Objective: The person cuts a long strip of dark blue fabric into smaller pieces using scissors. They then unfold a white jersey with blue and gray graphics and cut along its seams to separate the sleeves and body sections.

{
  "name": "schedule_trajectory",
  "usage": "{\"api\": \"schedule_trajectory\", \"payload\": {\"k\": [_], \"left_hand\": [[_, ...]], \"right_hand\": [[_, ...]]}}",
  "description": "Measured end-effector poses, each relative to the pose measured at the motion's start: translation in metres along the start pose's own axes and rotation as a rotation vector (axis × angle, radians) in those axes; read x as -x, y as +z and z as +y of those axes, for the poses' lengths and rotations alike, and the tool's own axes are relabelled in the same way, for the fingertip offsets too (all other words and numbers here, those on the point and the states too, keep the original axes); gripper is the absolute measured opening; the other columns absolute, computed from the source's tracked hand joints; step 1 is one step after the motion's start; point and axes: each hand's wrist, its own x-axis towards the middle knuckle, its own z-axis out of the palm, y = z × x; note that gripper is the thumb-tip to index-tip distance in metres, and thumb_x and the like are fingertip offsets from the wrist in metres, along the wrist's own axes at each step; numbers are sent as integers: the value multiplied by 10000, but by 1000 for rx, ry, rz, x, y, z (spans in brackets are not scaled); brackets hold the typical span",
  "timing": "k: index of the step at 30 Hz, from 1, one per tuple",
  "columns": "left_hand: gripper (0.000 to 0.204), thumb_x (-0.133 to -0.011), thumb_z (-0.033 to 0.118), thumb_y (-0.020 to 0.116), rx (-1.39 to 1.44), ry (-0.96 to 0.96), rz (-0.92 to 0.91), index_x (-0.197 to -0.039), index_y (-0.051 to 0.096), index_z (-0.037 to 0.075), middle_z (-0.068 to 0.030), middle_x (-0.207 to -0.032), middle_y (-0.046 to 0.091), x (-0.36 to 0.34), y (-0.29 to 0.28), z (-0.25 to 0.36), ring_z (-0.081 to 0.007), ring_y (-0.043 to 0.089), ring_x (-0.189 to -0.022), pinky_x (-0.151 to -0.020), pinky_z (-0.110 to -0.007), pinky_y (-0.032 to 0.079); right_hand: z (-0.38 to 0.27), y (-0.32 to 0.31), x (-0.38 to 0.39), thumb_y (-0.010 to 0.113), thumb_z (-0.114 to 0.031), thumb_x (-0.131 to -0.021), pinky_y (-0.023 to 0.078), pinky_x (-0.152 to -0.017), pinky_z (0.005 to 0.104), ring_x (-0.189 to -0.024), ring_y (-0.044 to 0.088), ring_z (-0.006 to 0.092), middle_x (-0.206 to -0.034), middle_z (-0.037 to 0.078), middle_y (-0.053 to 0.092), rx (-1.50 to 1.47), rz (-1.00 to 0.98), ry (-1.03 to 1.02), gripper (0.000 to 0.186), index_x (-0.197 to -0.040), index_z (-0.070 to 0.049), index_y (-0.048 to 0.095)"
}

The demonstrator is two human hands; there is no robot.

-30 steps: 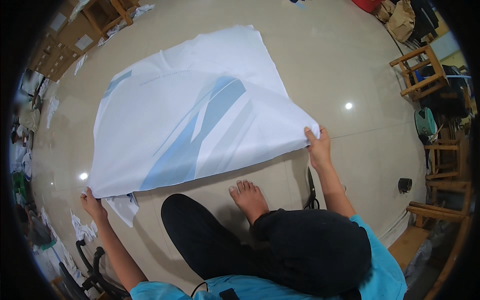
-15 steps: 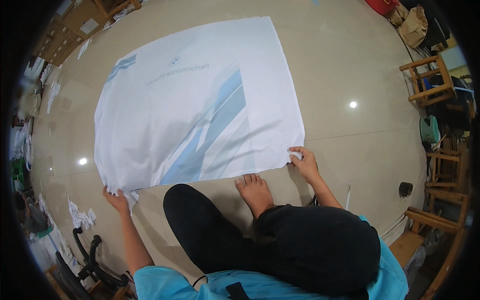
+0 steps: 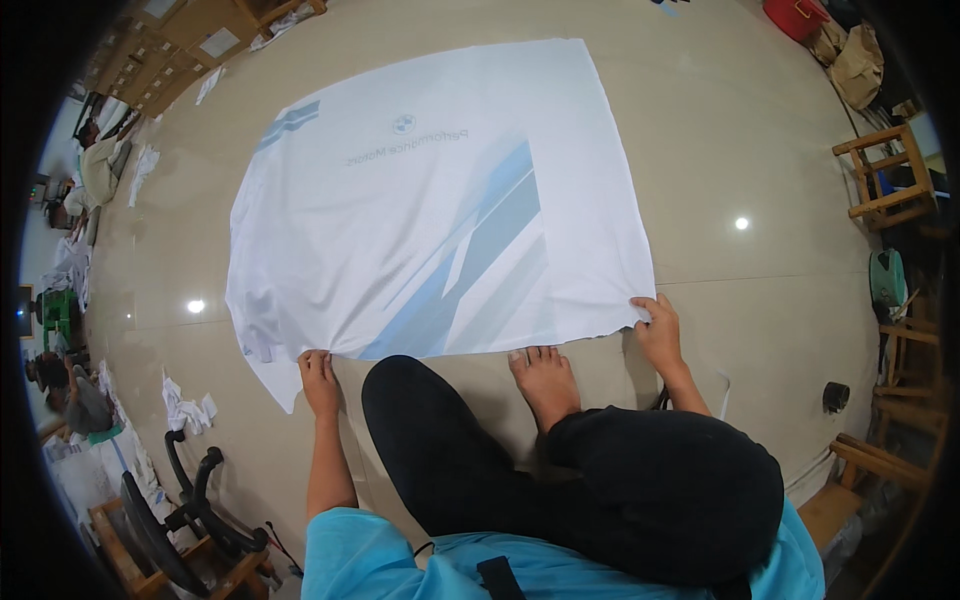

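A large white cloth [image 3: 340, 230] lies spread on the tiled floor, printed with slanted blue and grey stripes and faint mirrored lettering. My left hand [image 3: 319, 382] has its fingers closed on the near edge, some way in from the left corner. Left of that hand, a pointed flap of cloth hangs loose toward me, and the fabric there is wrinkled. At the near right corner, my right hand [image 3: 658, 338] pinches the cloth between thumb and fingers. My bare foot [image 3: 547, 385] rests just at the near edge, between the two hands.
A black-armed chair frame [image 3: 195, 495] stands at lower left, near white cloth scraps [image 3: 187, 405]. Cardboard boxes [image 3: 165, 55] are stacked at far left. Along the right stand wooden stools [image 3: 885, 175] and a black roll [image 3: 836, 398]. Other people [image 3: 85, 400] sit at the left rim.
My left hand has shifted from the near left corner rightward along the edge, leaving the corner flap loose. My right hand keeps its hold. The whole view has swung slightly.
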Motion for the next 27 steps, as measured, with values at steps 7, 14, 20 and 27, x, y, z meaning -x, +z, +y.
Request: {"api": "schedule_trajectory", "payload": {"k": [7,14,20,27], "left_hand": [[321,-1176,118,532,333,-217,-3,-1475,642,86,-76,-1194,689,-7,-17,17,-131,662,-844,-742,-290,570],[250,-1184,105,505,296,-90,44,-1380,646,41,-87,-1110,680,-23,-52,24,-140,661,-850,-783,-312,568],[134,-1126,47,590,15,216,87,-1227,650,-18,-149,-1087,687,-21,-78,15,-272,696,-937,-859,-386,571],[297,-959,-130,642,-12,308,-105,-1211,717,8,-162,-1145,684,4,-120,45,-352,686,-1062,-927,-422,555]], "right_hand": [[-12,-49,5,541,-445,-1123,270,-1327,554,-1627,328,421,-1734,244,403,-74,-11,82,602,-1629,-121,525],[-9,-76,4,564,-431,-1109,325,-1275,565,-1544,429,432,-1643,245,506,55,-39,256,559,-1553,-92,584],[13,-80,32,600,-438,-1084,379,-1223,563,-1477,492,435,-1574,237,567,83,-45,293,520,-1485,-109,639],[51,-70,94,642,-447,-1055,442,-1162,561,-1399,566,439,-1493,227,639,126,-89,341,478,-1407,-129,703]]}}
